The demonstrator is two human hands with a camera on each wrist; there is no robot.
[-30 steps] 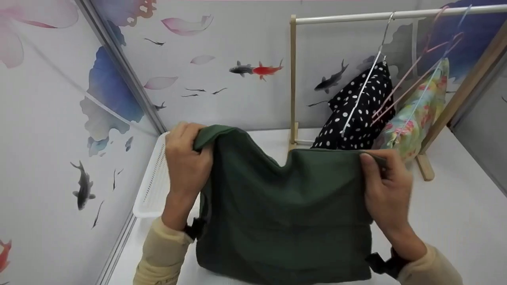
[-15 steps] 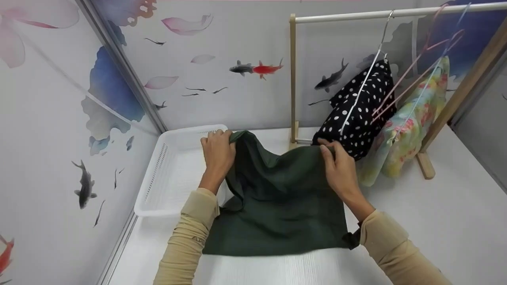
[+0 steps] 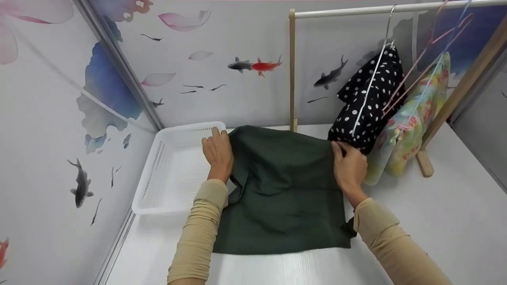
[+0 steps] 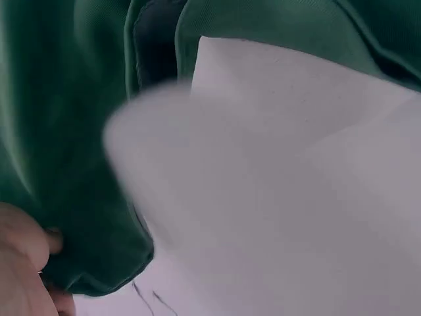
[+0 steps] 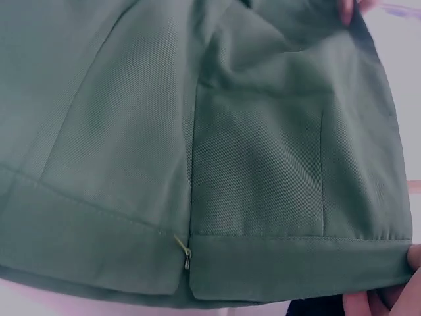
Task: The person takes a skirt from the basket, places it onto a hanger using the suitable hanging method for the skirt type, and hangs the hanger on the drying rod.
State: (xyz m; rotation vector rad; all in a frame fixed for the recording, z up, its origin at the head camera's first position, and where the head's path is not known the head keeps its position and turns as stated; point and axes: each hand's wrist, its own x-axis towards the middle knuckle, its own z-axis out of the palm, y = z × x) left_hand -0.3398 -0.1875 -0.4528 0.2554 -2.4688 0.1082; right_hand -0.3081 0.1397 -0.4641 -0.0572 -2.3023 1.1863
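Observation:
A dark green skirt is spread between my hands, its lower part lying on the table. In the right wrist view its waistband shows a small zip pull. My left hand holds the skirt's far left corner; the left wrist view shows that hand with thumb and fingers at the fabric's edge. My right hand pinches the far right corner, close to a hanging polka-dot garment. A fold runs down the skirt's left side.
A white plastic basket stands on the left of the white table. At the right, a rack's rod carries hangers with a black polka-dot garment and a floral garment. Printed walls enclose the table.
Both hands have moved away from me and closer together, laying the skirt lower on the table. Its sagging top edge has since been drawn straighter, with the right hand shifting slightly right.

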